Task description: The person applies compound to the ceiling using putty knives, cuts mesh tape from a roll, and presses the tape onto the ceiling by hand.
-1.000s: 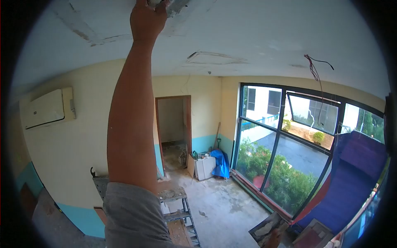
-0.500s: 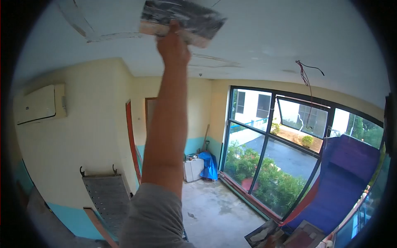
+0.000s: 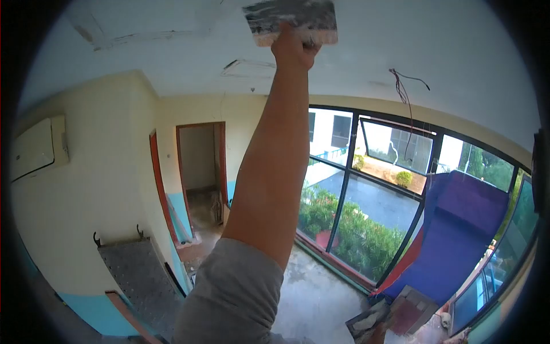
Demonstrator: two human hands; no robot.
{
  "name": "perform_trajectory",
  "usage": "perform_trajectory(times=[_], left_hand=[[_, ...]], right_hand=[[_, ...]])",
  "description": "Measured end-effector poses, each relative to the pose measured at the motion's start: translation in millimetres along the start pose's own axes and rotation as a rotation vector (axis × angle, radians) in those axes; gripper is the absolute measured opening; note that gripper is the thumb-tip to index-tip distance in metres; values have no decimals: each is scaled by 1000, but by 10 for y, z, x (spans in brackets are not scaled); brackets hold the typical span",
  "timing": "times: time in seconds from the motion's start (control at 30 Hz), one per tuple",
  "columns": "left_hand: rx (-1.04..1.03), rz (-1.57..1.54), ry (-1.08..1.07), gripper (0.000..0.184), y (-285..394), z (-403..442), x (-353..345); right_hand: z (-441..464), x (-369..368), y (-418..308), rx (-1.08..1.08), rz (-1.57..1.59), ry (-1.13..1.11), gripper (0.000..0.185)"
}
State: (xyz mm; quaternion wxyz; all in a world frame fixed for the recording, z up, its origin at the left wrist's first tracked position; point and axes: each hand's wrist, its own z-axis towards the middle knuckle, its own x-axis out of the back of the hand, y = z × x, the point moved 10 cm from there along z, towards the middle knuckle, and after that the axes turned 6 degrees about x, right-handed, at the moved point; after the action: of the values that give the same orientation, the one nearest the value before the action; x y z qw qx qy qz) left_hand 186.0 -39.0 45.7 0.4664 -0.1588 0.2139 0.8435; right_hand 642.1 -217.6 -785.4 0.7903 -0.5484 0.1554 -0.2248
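My left hand (image 3: 293,50), at the end of the raised left arm, grips a wide flat putty blade (image 3: 295,16) against or just below the white ceiling (image 3: 189,69); I cannot tell whether it touches. Grey-white smears cover the blade, and one finger lies along its face. Low at the bottom edge, my right hand (image 3: 377,333) is partly cut off, closed at a dark flat tray (image 3: 361,322) with pale paste on it.
Wires (image 3: 401,86) hang from the ceiling. A wall air conditioner (image 3: 37,149) is at the left, above a perforated metal platform (image 3: 137,275). A doorway (image 3: 200,155) stands behind. Large windows (image 3: 372,189), a purple sheet (image 3: 458,229) and a box (image 3: 413,309) are on the right.
My left hand has moved right along the ceiling with the blade, whose full face now shows. The view has turned, so the room appears shifted left. The tray remains at the bottom.
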Motion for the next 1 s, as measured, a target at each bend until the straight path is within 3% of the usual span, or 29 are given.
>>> perform_trajectory(times=[0.07, 0.1, 0.13, 0.17, 0.23, 0.27, 0.3, 0.33, 0.37, 0.4, 0.43, 0.5, 0.57, 0.6, 0.8, 0.83, 0.87, 0.9, 0.93, 1.0], left_hand=[[-6, 92, 147, 44, -215, -244, 424], [-12, 142, 225, 45, -342, -407, 677], [-162, 640, 99, 42, -475, -491, 1000], [-49, 979, 94, 39, -707, -909, 1055], [118, 1732, -35, 37, -1158, -1820, 1121], [105, 1706, -262, 34, -1523, -2309, 1287], [335, 1853, -413, 33, -1847, -2825, 1266], [664, 1617, -432, 34, -2130, -3384, 1444], [451, 1751, -826, 36, -2583, -4003, 1617], [780, 1679, -807, 45, -2839, -4563, 1832], [1182, 1334, -433, 55, -2732, -5010, 1957], [1361, 1101, -363, 63, -2681, -5739, 1947], [1572, 839, -146, 67, -2580, -6236, 2067], [1596, 781, -87, 67, -2532, -6358, 2168], [1540, 1088, -67, 70, -1875, -6492, 2931], [1469, 1337, -55, 75, -1593, -6312, 2898], [1392, 1459, 42, 73, -1451, -6295, 3032], [1433, 1346, 145, 77, -1290, -6242, 2999], [1380, 1374, 239, 74, -1164, -6246, 3097], [1222, 1453, 292, 73, -930, -6054, 3011]], right_hand=[[22, 24, -269, 55, -511, -55, 47], [21, -67, -541, 109, -414, -95, 50], [8, -224, -910, 162, -314, -136, 54], [1, -393, -1280, 215, -212, -176, 57], [30, -606, -1521, 91, 296, -224, 58], [38, -736, -1459, -94, 695, -216, 56], [31, -883, -1388, -287, 1091, -191, 53], [51, -947, -1316, -378, 1137, -187, 48], [49, -1012, -1298, -410, 1136, -204, 48], [50, -1081, -1281, -439, 1136, -220, 48], [27, -1166, -1245, -468, 1138, -235, 49], [-26, -1357, -1199, -532, 1166, -324, 50], [-104, -1611, -1505, -540, 1131, -398, 46], [-133, -1696, -1559, -564, 1138, -419, 47], [-7, -1718, -1208, -520, 1052, -373, 51], [73, -1722, -1258, -480, 1015, -345, 50], [169, -1734, -1318, -439, 977, -313, 48], [231, -1688, -1327, -399, 938, -277, 47], [353, -1607, -1157, -236, 763, -276, 45], [400, -1522, -1027, -185, 664, -187, 41]])
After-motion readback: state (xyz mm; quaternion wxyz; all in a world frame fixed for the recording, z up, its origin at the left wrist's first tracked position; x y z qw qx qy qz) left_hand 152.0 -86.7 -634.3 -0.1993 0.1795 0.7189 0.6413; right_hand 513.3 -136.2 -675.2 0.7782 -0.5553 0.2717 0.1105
